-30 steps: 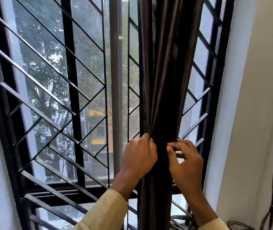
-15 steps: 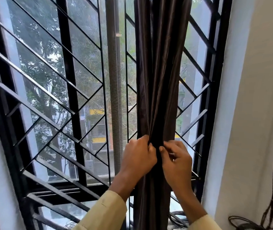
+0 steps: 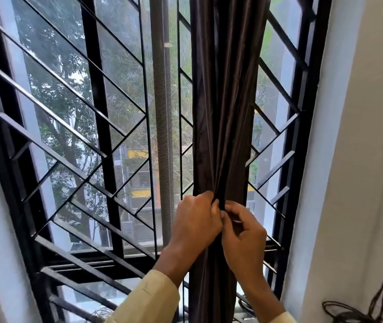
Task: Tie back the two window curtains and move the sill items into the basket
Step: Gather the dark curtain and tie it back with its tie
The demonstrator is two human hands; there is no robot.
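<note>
One dark brown curtain (image 3: 220,113), gathered into a narrow bunch in front of the black window grille (image 3: 97,113), right of centre. The left hand (image 3: 195,220) and right hand (image 3: 244,234) touch each other, fingers curled and clamped on the bunch. Yellow strips (image 3: 139,193) on the building outside: any lettering too blurred to read.

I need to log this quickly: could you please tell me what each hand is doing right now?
Left hand: grips the gathered curtain.
Right hand: fingers curled, pinches the curtain at its front.
</note>
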